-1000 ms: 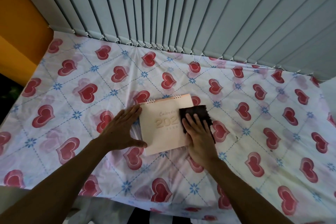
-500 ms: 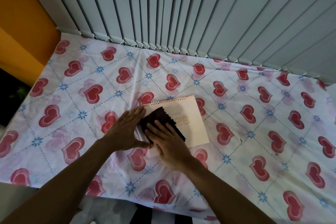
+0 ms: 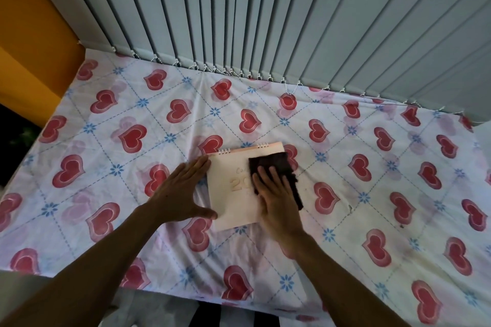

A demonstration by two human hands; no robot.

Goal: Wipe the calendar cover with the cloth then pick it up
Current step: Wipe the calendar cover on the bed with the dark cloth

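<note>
Just below the middle of the frame, the calendar (image 3: 233,188) lies flat on the heart-print sheet (image 3: 372,194). The left hand (image 3: 183,194) rests against its left edge, fingers spread open. The right hand (image 3: 276,199) presses the dark cloth (image 3: 276,164) flat on the cover's right side, fingers extended, gripping nothing.

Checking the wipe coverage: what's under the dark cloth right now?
The dark cloth lies over the right part of the calendar, pressed by the right hand. The rest of the "20.." print is covered, unreadable.
</note>
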